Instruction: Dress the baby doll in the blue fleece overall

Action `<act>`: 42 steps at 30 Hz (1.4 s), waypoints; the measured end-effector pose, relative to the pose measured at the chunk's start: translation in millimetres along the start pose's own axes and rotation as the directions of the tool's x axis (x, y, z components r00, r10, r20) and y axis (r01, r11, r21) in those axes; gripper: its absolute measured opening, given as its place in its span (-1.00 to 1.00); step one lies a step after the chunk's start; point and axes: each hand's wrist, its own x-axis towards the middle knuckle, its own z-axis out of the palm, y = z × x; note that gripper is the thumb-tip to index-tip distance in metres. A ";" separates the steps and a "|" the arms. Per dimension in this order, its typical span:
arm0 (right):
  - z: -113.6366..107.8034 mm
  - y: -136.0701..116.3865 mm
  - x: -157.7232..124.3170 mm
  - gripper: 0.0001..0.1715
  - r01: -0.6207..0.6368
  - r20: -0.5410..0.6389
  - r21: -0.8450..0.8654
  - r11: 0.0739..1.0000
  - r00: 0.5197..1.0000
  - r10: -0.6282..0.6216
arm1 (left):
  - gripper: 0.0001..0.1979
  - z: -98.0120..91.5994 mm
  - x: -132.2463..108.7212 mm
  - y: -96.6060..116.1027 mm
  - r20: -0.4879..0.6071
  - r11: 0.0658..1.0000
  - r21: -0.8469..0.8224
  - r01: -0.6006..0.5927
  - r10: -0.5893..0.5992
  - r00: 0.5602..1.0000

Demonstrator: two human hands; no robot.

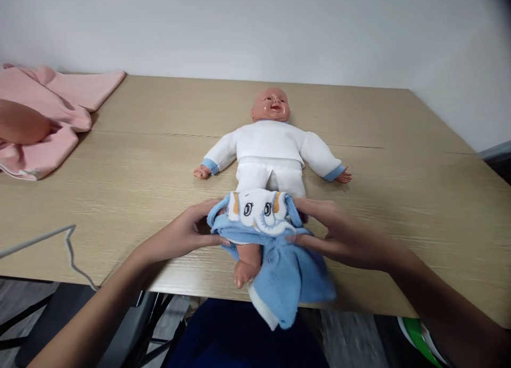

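A baby doll point(270, 144) in a white top with blue cuffs lies on its back on the wooden table point(159, 160), head away from me. A blue garment point(279, 267) with a white embroidered face sits bunched over the doll's legs. My left hand point(187, 232) pinches the garment's left edge. My right hand point(339, 232) grips its right side. One bare doll foot point(242, 272) sticks out under the cloth near the table's front edge.
Pink clothing point(51, 112) lies heaped at the table's far left, with a second doll's limb point(22, 124) on it. A thin grey cable point(59, 237) crosses the front left. A white wall runs behind the table.
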 end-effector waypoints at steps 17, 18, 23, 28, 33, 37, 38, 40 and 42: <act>6.2 21.5 -51.4 -0.56 -0.140 0.058 0.392 0.909 0.990 0.127 | -0.59 -18.2 1.4 34.8 -0.027 0.955 0.291 -0.053 0.064 0.998; 7.2 21.8 -51.0 -0.49 -0.159 0.069 0.372 0.915 0.987 0.144 | -0.55 -17.7 5.0 43.4 -0.024 0.935 0.346 -0.079 0.093 0.995; 6.3 23.3 -46.1 -0.55 -0.109 0.193 0.377 0.920 0.980 0.037 | -0.44 6.0 45.5 94.7 0.173 0.825 0.518 -0.227 0.159 0.972; 1.3 13.9 -48.0 -0.77 0.000 0.023 0.354 0.935 1.000 -0.009 | -0.63 33.7 102.8 118.4 0.517 0.807 0.495 -0.322 0.023 0.855; 10.9 16.6 -51.2 -0.23 -0.090 0.120 0.664 0.742 0.993 0.012 | -0.79 24.8 136.1 117.4 0.727 0.938 0.222 -0.267 0.024 0.687; 19.7 24.1 -46.5 0.09 -0.168 0.152 0.808 0.565 0.986 0.076 | -0.87 14.8 145.1 112.1 0.702 0.968 0.132 -0.211 0.059 0.710; 19.8 24.7 -45.2 0.06 -0.192 0.176 0.810 0.554 0.981 0.083 | -0.86 14.0 146.5 109.5 0.689 0.969 0.136 -0.207 0.058 0.722; 17.3 24.8 -43.9 -0.16 -0.213 0.212 0.792 0.572 0.975 0.070 | -0.82 14.4 148.7 103.3 0.680 0.965 0.143 -0.218 0.064 0.730; 13.4 25.6 -45.1 -0.43 -0.215 0.222 0.770 0.601 0.973 0.065 | -0.80 16.6 150.4 96.7 0.716 0.970 0.118 -0.211 0.064 0.696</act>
